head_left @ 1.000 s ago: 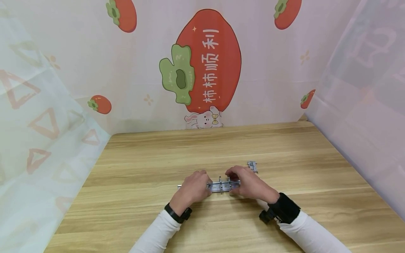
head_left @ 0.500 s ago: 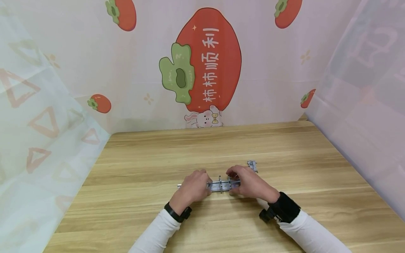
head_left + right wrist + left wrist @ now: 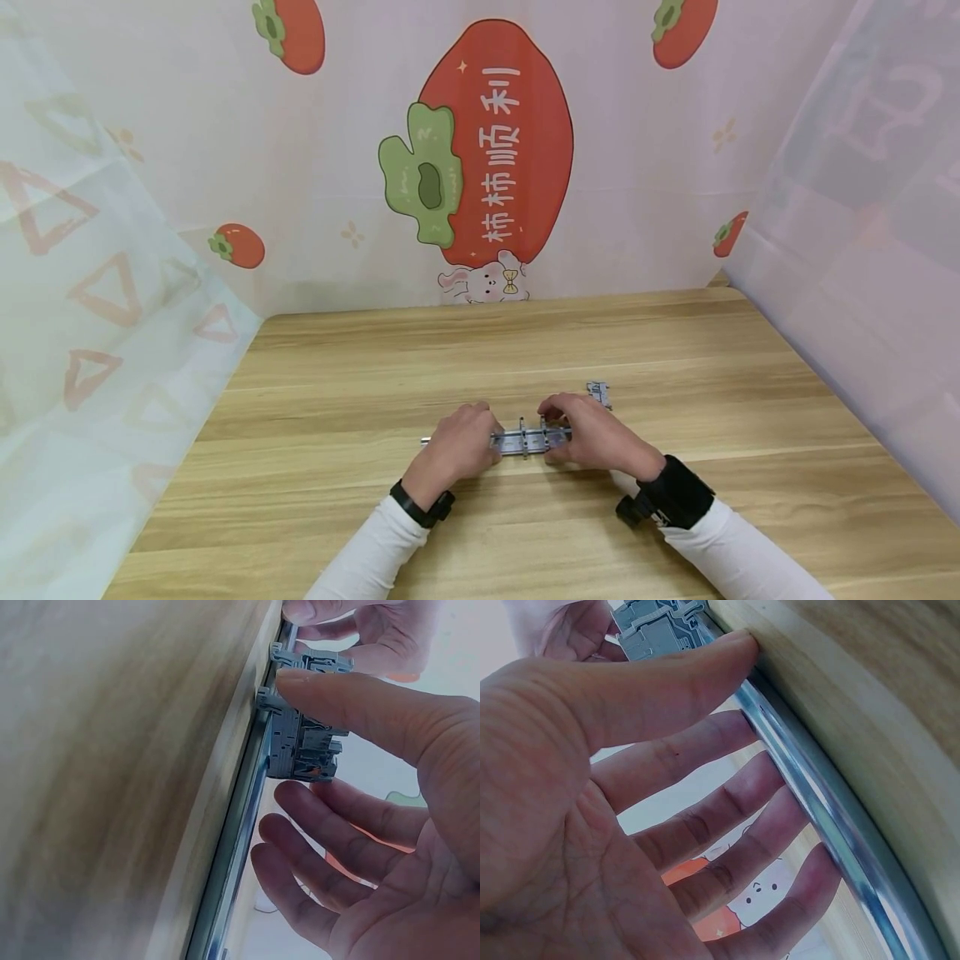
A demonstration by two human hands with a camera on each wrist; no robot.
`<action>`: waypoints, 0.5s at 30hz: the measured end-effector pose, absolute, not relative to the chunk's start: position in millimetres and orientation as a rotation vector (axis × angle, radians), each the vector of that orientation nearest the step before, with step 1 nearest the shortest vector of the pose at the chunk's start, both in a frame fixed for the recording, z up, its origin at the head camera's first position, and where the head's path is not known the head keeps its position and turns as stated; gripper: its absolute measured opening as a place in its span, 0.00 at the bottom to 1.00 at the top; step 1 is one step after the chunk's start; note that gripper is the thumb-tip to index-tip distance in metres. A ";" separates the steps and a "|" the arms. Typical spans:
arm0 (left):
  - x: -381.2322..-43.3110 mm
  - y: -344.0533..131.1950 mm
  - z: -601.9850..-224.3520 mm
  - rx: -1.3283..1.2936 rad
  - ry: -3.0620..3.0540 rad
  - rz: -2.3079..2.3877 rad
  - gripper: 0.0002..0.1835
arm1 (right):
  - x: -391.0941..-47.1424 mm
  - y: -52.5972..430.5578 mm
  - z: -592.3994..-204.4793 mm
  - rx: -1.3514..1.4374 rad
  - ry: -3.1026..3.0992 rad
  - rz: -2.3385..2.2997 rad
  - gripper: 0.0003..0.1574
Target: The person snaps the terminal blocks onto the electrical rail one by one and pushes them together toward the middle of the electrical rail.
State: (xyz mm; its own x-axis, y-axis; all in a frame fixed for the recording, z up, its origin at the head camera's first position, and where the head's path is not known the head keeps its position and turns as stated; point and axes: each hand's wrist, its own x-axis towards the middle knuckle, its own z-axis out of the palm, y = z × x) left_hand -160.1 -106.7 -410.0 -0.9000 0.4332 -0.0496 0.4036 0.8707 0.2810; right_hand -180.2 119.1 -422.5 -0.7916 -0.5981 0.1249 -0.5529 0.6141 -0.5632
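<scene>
A metal DIN rail (image 3: 510,444) lies crosswise on the wooden table. My left hand (image 3: 461,442) grips its left part, with the thumb at one long edge and the fingers (image 3: 739,787) along the other. Two thin grey terminal blocks stand upright on the rail between my hands. The left-hand block (image 3: 523,437) is untouched. At the other block (image 3: 300,746), my right hand (image 3: 592,435) pinches with the thumb on the near end and fingers at the far side. The right wrist view shows this block seated against the rail, its lower fingers lying relaxed beside it.
Behind my right hand, a loose grey terminal block (image 3: 598,395) lies flat on the table (image 3: 360,367). A printed cloth (image 3: 337,167) hangs behind the table, and more cloth hangs at both sides.
</scene>
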 end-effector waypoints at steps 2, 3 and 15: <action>-160.1 -106.7 -410.2 0.660 2.930 0.402 0.08 | -180.1 119.3 -421.9 -0.984 2.748 -0.924 0.36; -160.1 -106.7 -410.4 0.660 2.929 0.401 0.08 | -179.9 119.4 -421.6 -0.985 2.746 -0.925 0.36; -161.2 -106.5 -411.3 0.653 2.928 0.386 0.07 | -181.5 119.3 -423.3 -0.968 2.745 -0.929 0.34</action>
State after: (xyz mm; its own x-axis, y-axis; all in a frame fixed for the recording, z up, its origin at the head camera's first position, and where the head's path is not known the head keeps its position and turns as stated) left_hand -161.2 -106.5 -411.3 -0.9004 0.4313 -0.0578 0.4016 0.8747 0.2714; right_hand -181.5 119.3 -423.3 -0.7958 -0.5946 0.1147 -0.5420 0.6150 -0.5727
